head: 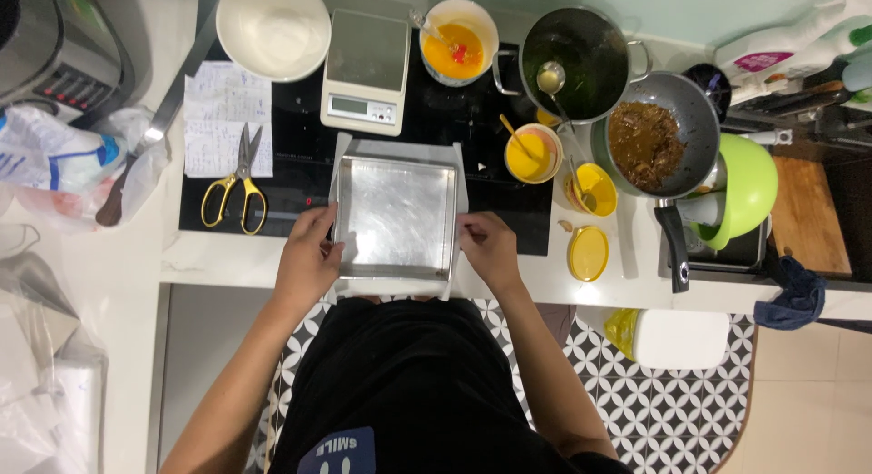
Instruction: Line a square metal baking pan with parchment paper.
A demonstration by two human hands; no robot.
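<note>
Both hands, left [307, 256] and right [490, 249], grip the sides of an empty square metal baking tin [396, 216] on white paper [458, 174]. Behind it, a grey pan [690, 120] holds brown filling, and small yellow bowls [532, 154] hold orange batter.

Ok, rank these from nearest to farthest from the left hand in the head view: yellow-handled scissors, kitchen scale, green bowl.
Measured from the left hand:
1. Yellow-handled scissors, just left of it on the dark cooktop.
2. Kitchen scale, behind it, beyond the square metal pan that it touches.
3. Green bowl, far across on the right side.
</note>
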